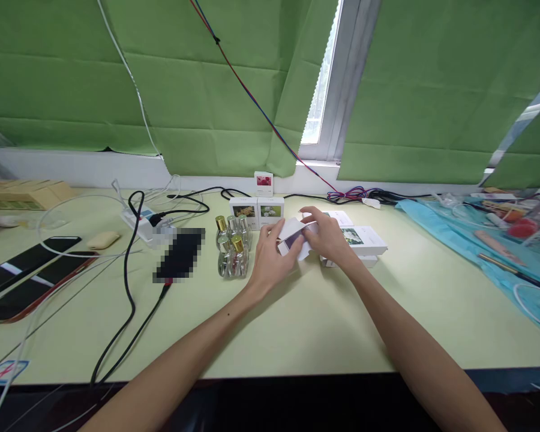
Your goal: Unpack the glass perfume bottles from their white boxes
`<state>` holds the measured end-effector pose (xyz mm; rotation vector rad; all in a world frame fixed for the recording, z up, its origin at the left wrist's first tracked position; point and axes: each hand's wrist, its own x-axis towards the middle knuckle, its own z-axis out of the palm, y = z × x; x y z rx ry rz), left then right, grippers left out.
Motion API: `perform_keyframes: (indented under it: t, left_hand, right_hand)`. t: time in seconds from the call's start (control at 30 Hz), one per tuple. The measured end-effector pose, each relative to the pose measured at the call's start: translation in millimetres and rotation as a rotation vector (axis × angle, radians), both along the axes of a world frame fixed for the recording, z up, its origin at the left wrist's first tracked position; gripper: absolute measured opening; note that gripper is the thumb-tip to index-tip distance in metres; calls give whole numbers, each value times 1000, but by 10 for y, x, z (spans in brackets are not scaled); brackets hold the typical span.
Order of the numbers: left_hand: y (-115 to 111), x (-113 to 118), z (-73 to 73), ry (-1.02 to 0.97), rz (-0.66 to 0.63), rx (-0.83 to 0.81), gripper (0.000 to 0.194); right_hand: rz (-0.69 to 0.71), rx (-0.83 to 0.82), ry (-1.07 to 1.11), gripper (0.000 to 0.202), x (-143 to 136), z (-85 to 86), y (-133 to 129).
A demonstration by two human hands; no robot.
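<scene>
Between my two hands is a small white cardboard box (290, 231), its end flaps raised and a dark inside showing. My left hand (272, 255) grips its left and near side, thumb along the front. From the right, my right hand (324, 234) closes its fingers on the flaps and edge. Left of my left hand stand several glass perfume bottles (231, 258) with gold and silver caps. Close to my right hand lie white boxes (364, 240) with a flower picture, some stacked. Two upright picture boxes (257, 211) stand behind the bottles.
A small box with a red picture (264, 182) stands by the wall. On the left are a power strip (139, 225), black cables (128, 270), a blurred-out dark device (180, 255) and phones (40, 270). A blue plastic sheet (468, 246) with clutter lies right.
</scene>
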<state>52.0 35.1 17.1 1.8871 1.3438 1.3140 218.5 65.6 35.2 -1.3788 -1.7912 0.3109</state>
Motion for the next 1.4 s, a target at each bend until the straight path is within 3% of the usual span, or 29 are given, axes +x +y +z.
perform_keyframes:
  t: [0.2,0.43,0.8,1.2,1.4]
  left_hand:
    - [-16,12,-47,156,-79,-23,78]
    - [32,6,-125,247,-97,28,84]
    - [119,-22,-245,258,-85,125,74]
    - [136,-44,-228,271,-80,189,52]
    - [143,-35,-227,220,-163,240,36]
  right_hand:
    - [-27,-9,13,47,1,0,4]
    - [-16,10,15,43,8,-7,5]
    - [-5,16,27,42,-5,-2,2]
    - [23,37,21,39,-5,-13,8]
    - [98,38,-15,34,-24,-11,10]
